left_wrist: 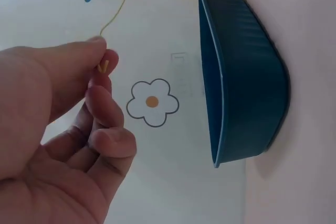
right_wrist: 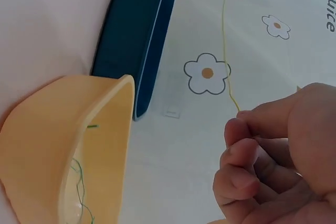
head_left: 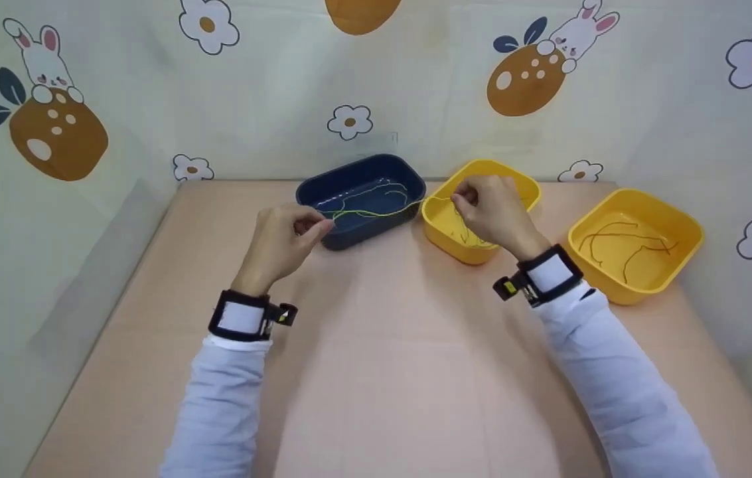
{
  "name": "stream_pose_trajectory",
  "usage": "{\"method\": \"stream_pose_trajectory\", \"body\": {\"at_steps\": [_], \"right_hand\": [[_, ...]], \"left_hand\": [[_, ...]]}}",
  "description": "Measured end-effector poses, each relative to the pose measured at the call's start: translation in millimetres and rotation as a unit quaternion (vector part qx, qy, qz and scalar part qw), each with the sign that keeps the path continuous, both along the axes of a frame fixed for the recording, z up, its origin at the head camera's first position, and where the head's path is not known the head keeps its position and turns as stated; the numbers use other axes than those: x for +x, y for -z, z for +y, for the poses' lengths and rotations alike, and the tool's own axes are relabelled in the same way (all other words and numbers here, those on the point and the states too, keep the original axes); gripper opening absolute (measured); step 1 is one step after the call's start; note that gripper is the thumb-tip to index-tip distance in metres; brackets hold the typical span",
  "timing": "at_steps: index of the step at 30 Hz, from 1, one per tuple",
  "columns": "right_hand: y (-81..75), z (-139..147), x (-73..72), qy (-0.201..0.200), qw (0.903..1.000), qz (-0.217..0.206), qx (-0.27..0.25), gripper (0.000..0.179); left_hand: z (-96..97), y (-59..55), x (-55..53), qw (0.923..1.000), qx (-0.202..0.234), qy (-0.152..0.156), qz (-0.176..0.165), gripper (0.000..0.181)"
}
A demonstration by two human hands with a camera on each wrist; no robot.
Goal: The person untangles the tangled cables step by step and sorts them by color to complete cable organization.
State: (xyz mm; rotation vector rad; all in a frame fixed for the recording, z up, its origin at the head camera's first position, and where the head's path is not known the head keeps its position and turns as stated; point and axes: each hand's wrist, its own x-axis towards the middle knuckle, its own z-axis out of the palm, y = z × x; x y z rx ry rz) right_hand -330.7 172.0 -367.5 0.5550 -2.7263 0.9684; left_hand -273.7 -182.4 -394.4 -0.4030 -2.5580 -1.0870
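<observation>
A thin yellow thread (head_left: 382, 214) stretches between my two hands, over the dark blue box. My left hand (head_left: 281, 244) pinches one end between thumb and forefinger; a short folded tip (left_wrist: 105, 67) pokes out past the fingertips in the left wrist view. At the other end, my right hand (head_left: 496, 209) pinches the thread with thumb and forefinger, above the middle yellow box. The dark blue box (head_left: 369, 236) has more yellowish thread (head_left: 392, 185) in it. Green threads (right_wrist: 80, 182) lie inside the middle yellow box (head_left: 458, 252), partly hidden by my right hand.
Another yellow box (head_left: 604, 287), at the right, holds several reddish-brown threads (head_left: 641, 236). All the boxes stand toward the back of a pale pink tabletop (head_left: 389, 372). Behind and beside it hangs a white sheet (head_left: 269, 99) printed with flowers and rabbits.
</observation>
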Motion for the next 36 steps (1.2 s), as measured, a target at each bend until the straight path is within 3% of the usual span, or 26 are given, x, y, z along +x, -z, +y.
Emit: {"method": "stream_pose_trajectory", "body": {"at_steps": [7, 12, 15, 20, 26, 31, 36], "right_hand": [[5.7, -35, -36.6, 0.029, 0.9989, -0.022, -0.031, 0.017], [15.1, -48, -55.2, 0.045, 0.9927, -0.085, -0.072, 0.014], [20.6, -54, -62.9, 0.033, 0.9919, -0.111, -0.052, 0.021], [30.0, -61, -68.0, -0.001, 0.9930, -0.106, 0.054, 0.035], [40.0, -68, -68.3, -0.008, 0.9828, -0.078, 0.167, 0.043], [42.2, -64, -68.6, -0.014, 0.9834, -0.064, 0.169, 0.041], [40.8, -53, -64.4, -0.033, 0.9921, -0.036, 0.116, 0.037]], "left_hand": [[1.7, 9.7, -27.0, 0.9976, 0.022, -0.059, -0.028, 0.018], [6.1, 19.1, -43.2, 0.9925, 0.028, -0.097, -0.068, 0.020], [9.0, 22.9, -51.3, 0.9887, 0.029, -0.119, -0.088, 0.020], [20.2, 27.0, -64.2, 0.9832, -0.003, -0.141, -0.116, 0.023], [32.4, 30.9, -71.0, 0.9758, -0.059, -0.161, -0.136, 0.020], [33.3, 34.7, -71.6, 0.9758, -0.067, -0.159, -0.134, 0.020], [28.7, 38.9, -67.6, 0.9821, -0.049, -0.144, -0.111, 0.023]]}}
